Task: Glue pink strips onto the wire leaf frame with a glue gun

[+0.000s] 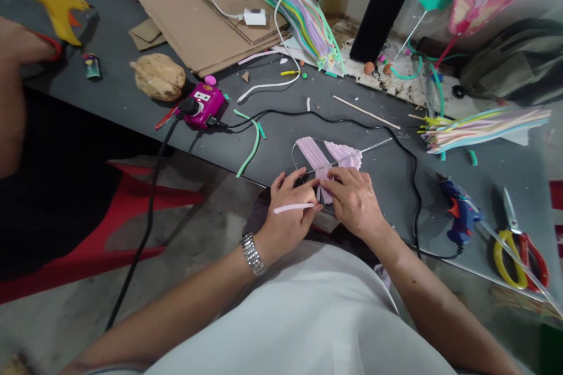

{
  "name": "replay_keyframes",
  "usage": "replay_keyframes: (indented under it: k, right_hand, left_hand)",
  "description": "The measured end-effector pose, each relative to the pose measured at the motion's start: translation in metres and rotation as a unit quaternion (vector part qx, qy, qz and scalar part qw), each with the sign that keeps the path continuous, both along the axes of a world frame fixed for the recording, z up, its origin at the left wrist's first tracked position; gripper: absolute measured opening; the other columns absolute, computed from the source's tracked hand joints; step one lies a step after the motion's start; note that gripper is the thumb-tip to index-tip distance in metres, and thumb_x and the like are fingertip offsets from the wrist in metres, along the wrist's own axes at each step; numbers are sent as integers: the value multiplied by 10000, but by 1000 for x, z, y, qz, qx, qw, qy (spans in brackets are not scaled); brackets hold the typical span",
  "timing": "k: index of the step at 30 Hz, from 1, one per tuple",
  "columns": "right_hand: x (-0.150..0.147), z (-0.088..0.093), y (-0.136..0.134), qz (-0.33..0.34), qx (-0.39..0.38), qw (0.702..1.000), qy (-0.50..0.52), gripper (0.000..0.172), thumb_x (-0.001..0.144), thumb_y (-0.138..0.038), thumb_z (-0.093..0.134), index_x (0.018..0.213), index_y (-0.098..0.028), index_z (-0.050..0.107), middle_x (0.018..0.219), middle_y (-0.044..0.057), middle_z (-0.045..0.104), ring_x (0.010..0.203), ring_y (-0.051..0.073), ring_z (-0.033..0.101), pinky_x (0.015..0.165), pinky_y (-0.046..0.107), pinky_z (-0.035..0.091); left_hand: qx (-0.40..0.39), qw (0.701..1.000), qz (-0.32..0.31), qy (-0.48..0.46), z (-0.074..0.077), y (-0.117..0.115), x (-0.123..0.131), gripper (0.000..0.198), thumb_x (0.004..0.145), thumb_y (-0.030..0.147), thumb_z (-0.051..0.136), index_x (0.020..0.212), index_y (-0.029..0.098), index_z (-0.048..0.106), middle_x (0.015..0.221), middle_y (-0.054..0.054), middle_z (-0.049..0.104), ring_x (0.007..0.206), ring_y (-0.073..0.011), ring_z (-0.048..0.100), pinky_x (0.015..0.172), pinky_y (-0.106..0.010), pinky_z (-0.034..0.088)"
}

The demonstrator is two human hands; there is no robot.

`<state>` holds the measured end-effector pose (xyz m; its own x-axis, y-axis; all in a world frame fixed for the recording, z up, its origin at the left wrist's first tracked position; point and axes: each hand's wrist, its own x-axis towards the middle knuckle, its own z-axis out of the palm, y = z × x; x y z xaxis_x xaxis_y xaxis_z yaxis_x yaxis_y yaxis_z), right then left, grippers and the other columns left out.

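Pinching pink strip (294,208) (foam, perhaps), left hand (285,217), right hand (354,202) on wire frame (378,145)

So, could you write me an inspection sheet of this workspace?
surface: dark grey table
job's things: pale pink strips on a wire loop
hands: left hand holds a loose pink strip; right hand presses the pale pink strips
clutter: cardboard sheets, coloured strip bundle, blue glue gun, scissors
cables: black cord near magenta power socket
surroundings: another person's hand, red chair, concrete floor
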<state>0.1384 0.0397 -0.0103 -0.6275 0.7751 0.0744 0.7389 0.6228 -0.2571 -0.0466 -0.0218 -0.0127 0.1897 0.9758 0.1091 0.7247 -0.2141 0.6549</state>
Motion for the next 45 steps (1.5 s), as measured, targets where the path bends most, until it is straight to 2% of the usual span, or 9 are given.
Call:
replay_keyframes:
  k: [5, 10, 12, 15, 19, 23, 29, 38, 45]
  right_hand:
    - [0, 0, 0, 4, 2, 1000, -6, 288, 1023, -180, 498, 1152, -222, 752, 1241, 83, 683, 1075, 240, 533, 859, 373, 320]
    - [0, -2, 0, 6, 13, 1000, 1, 285, 1016, -168, 500, 1140, -219, 752, 1230, 83, 688, 1073, 239, 536, 864, 373, 322]
    - [1, -1, 1, 7, 10, 1000, 0, 285, 1007, -161, 509, 1148, -224, 748, 1238, 81, 686, 1068, 237, 538, 866, 372, 322]
    - [1, 0, 1, 7, 4, 1000, -2, 288, 996, -147, 512, 1138, -232, 748, 1242, 74, 691, 1073, 239, 545, 872, 377, 324]
    - [1, 1, 1, 7, -3, 1000, -11, 293, 987, -139, 515, 1131, -243, 748, 1259, 70, 687, 1085, 242, 543, 877, 388, 324]
    - [1, 1, 1, 8, -5, 1000, -22, 300, 973, -136, 522, 1150, -242, 740, 1277, 77, 676, 1089, 253, 535, 864, 396, 326]
    - [1, 2, 0, 14, -2, 999, -35, 310, 970, -135, 522, 1176, -239, 730, 1282, 79, 673, 1078, 257, 532, 861, 398, 325]
    - [1, 1, 2, 10, 0, 1000, -21, 268, 1014, -189, 514, 1131, -249, 749, 1249, 75, 683, 1065, 248, 533, 864, 389, 322]
    - [1, 1, 3, 8, 2, 1000, -8, 193, 1018, -266, 576, 1091, -247, 753, 1236, 75, 683, 1075, 250, 540, 869, 389, 318]
  left_hand:
    - [11, 999, -16, 25, 6, 3, -3, 168, 995, 228, 553, 841, 216, 621, 1286, -65, 748, 1413, -325, 495, 1135, -586, 330]
    - [17, 998, -42, 43, 6, 6, -6, 131, 976, 189, 576, 860, 215, 630, 1251, -41, 769, 1383, -318, 537, 1171, -604, 282]
    - [42, 998, -36, 36, 2, 5, -6, 150, 975, 210, 609, 830, 221, 643, 1182, -19, 794, 1341, -299, 580, 1177, -587, 281]
    - [121, 992, -10, 26, -5, 0, -2, 190, 973, 220, 650, 785, 237, 669, 1037, 18, 823, 1236, -261, 651, 1161, -554, 296]
    - [185, 982, 9, 22, -12, -8, 4, 128, 956, 238, 704, 831, 257, 717, 991, 49, 825, 1133, -232, 685, 1093, -510, 338]
    - [180, 983, 7, 26, -13, -11, 6, 113, 970, 236, 689, 878, 269, 747, 1006, 53, 825, 1104, -221, 684, 1033, -485, 362]
    - [188, 981, -8, 39, -15, -10, 4, 142, 977, 242, 679, 854, 264, 744, 1008, 51, 823, 1117, -220, 671, 1034, -481, 356]
    - [189, 980, -5, 55, -22, -11, 5, 144, 966, 259, 688, 848, 279, 769, 1047, -12, 798, 1124, -228, 656, 1013, -471, 386]
    - [206, 977, -19, 49, -22, -10, 5, 113, 956, 215, 696, 865, 253, 751, 1023, -12, 792, 1117, -230, 654, 1019, -468, 391]
